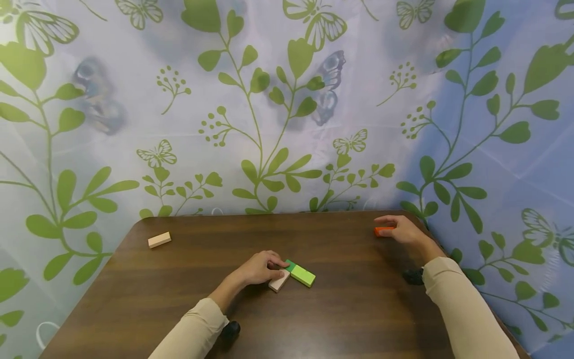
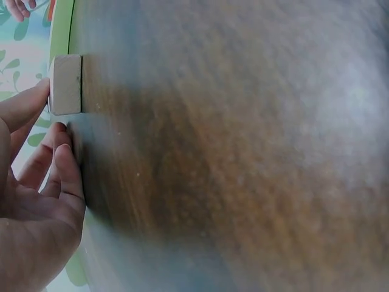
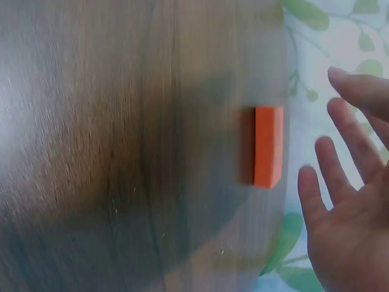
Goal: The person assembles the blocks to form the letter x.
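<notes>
Diagonally, our beige block (image 1: 280, 282) points away-right to the lime block (image 1: 303, 275); our left grip (image 1: 257, 269) touches it, whether pinching we cannot tell. Across roomy bench (image 1: 350, 309), our right grip (image 1: 405, 233), fingers spread, holds nothing beside the orange block (image 1: 380, 231), lengthwise along the far edge (image 1: 291, 214).

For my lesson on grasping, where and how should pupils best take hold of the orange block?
Probably by the middle of its long sides, thumb on one, fingers on the other, coming from above: the orange block is long and narrow, lies lengthwise on the table, and the open right hand hovers above it.
</notes>
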`<state>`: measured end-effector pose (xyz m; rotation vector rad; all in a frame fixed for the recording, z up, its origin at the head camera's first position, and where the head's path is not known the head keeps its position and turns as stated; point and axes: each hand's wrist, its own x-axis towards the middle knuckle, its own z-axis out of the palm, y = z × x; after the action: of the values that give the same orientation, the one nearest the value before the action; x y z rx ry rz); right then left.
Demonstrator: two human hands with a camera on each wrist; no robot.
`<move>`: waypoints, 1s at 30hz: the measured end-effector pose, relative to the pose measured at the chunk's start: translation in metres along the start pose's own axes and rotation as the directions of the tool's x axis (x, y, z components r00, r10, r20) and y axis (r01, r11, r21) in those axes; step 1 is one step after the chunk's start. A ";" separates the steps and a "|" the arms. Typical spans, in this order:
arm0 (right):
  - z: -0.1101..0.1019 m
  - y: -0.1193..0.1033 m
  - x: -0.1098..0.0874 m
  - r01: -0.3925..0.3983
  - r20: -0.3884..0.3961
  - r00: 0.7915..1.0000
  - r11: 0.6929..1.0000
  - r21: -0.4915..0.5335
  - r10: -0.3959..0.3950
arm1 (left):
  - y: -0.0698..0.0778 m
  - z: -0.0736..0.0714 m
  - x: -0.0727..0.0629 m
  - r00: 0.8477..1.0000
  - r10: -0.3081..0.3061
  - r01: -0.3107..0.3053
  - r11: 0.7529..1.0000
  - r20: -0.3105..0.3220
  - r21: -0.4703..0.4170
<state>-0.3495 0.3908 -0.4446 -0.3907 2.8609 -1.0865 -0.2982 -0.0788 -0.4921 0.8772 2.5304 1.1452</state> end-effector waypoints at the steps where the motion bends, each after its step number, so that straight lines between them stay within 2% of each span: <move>1: -0.001 0.003 0.000 -0.009 -0.017 1.000 1.000 -0.030 0.008 | 0.000 0.000 0.000 1.000 0.000 0.000 1.000 0.001 -0.001; 4: 0.000 0.012 0.000 -0.032 -0.045 0.999 0.996 -0.087 0.028 | 0.001 0.000 0.000 1.000 0.002 -0.002 1.000 0.003 -0.005; 8: 0.005 0.025 0.002 -0.058 -0.050 0.997 0.993 -0.100 0.053 | -0.001 -0.001 0.000 1.000 -0.004 0.004 1.000 0.003 -0.008; 21: 0.015 0.060 -0.009 -0.145 -0.059 0.988 0.989 0.001 0.145 | -0.001 0.002 0.003 1.000 0.017 -0.017 1.000 0.018 0.000; 30: 0.023 0.060 -0.003 -0.170 -0.077 0.982 0.983 0.070 0.175 | -0.002 -0.005 0.000 1.000 -0.014 0.014 1.000 0.024 -0.011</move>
<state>-0.3563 0.4204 -0.5017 -0.0932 2.8564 -1.1827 -0.3015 -0.0829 -0.4903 0.8639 2.5042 1.1371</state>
